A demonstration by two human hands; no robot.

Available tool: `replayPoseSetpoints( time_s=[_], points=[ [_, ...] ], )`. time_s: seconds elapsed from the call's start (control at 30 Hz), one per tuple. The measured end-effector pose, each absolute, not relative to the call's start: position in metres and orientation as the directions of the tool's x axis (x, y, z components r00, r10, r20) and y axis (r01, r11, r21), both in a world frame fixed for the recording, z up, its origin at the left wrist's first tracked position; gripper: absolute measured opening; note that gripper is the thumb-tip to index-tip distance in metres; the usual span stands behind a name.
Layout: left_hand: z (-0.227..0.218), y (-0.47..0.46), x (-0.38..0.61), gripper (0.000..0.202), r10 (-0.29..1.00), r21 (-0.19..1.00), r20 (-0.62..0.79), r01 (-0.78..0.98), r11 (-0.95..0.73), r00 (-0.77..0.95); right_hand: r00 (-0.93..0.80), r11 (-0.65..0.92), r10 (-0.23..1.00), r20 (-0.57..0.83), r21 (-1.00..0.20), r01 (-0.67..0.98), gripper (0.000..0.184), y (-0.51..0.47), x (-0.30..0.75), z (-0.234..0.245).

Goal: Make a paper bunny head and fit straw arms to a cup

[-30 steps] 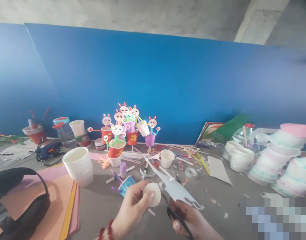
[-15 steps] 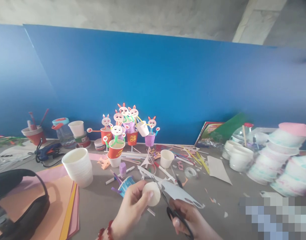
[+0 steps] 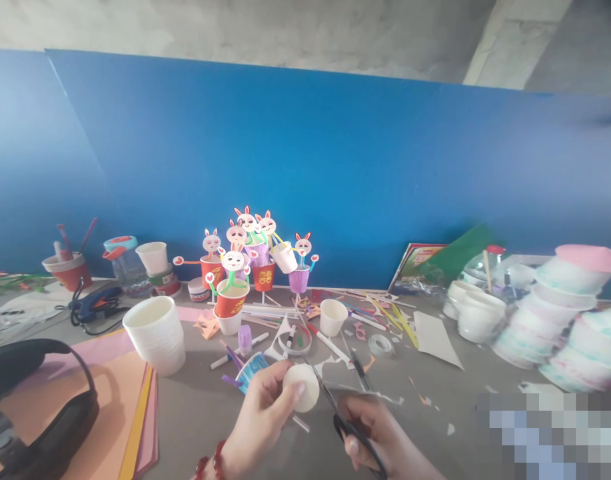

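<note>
My left hand (image 3: 272, 400) pinches a round white paper disc (image 3: 304, 388) between thumb and fingers. Black-handled scissors (image 3: 341, 423) are gripped in my right hand (image 3: 372, 430), their blades pointing up and left beside the disc's right edge. Whether the blades touch the disc I cannot tell. A thin white paper offcut (image 3: 372, 391) shows nearly edge-on just above my right hand. Partly behind my left hand lies a blue-coloured paper cup (image 3: 252, 370) with purple strips.
Paper-cup rabbit figures (image 3: 234, 293) stand at the back. A cup stack (image 3: 155, 333), headphones (image 3: 50, 353) and coloured sheets (image 3: 120, 407) are on the left. A roll of tape (image 3: 380, 345), a white cup (image 3: 334, 317) and scraps lie ahead. Painted bowls (image 3: 555, 300) are stacked right.
The white offcut, which lay broad beside the scissors, has come away from the disc and dropped, now showing as a thin edge. Both hands have barely moved.
</note>
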State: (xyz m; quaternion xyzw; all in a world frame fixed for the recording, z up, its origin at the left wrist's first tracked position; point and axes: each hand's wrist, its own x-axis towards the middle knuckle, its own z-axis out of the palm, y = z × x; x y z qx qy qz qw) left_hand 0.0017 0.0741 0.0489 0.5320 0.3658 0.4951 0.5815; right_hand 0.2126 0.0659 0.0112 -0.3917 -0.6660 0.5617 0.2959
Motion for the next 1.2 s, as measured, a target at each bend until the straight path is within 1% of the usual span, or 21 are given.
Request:
replayPoseSetpoints(
  time_s=[0.1, 0.2, 0.27, 0.37, 0.57, 0.83, 0.97, 1.2],
  points=[
    [0.0501, 0.0740, 0.0022, 0.055, 0.966, 0.977, 0.115, -0.201, -0.069, 0.231, -0.504, 0.013, 0.859, -0.094, -0.979, 0.206, 0.072, 0.0661, 0.2126, 0.0107],
    [0.0519, 0.0729, 0.0028, 0.055, 0.967, 0.977, 0.122, -0.200, -0.077, 0.222, -0.478, 0.005, 0.871, -0.110, -0.972, 0.234, 0.075, 0.0665, 0.2129, 0.0104],
    [0.0525, 0.0723, 0.0029, 0.055, 0.968, 0.977, 0.119, -0.200, -0.074, 0.222, -0.472, 0.025, 0.876, -0.095, -0.970, 0.242, 0.074, 0.0668, 0.2133, 0.0101],
    [0.0522, 0.0720, 0.0030, 0.057, 0.970, 0.977, 0.108, -0.202, -0.064, 0.218, -0.484, 0.033, 0.872, -0.075, -0.977, 0.210, 0.070, 0.0668, 0.2136, 0.0096],
    [0.0519, 0.0728, 0.0035, 0.058, 0.971, 0.977, 0.104, -0.203, -0.060, 0.215, -0.494, 0.034, 0.866, -0.070, -0.980, 0.198, 0.066, 0.0663, 0.2128, 0.0084],
    [0.0518, 0.0727, 0.0018, 0.057, 0.977, 0.982, 0.087, -0.183, -0.051, 0.196, -0.490, 0.048, 0.870, -0.060, -0.978, 0.204, 0.070, 0.0683, 0.2129, 0.0065],
    [0.0501, 0.0738, 0.0022, 0.060, 0.980, 0.985, 0.071, -0.171, -0.038, 0.188, -0.484, 0.045, 0.873, -0.066, -0.976, 0.213, 0.070, 0.0691, 0.2138, 0.0039],
    [0.0474, 0.0742, 0.0018, 0.059, 0.978, 0.986, 0.088, -0.157, -0.059, 0.187, -0.450, 0.036, 0.890, -0.075, -0.972, 0.232, 0.066, 0.0671, 0.2147, 0.0027]
  ],
)
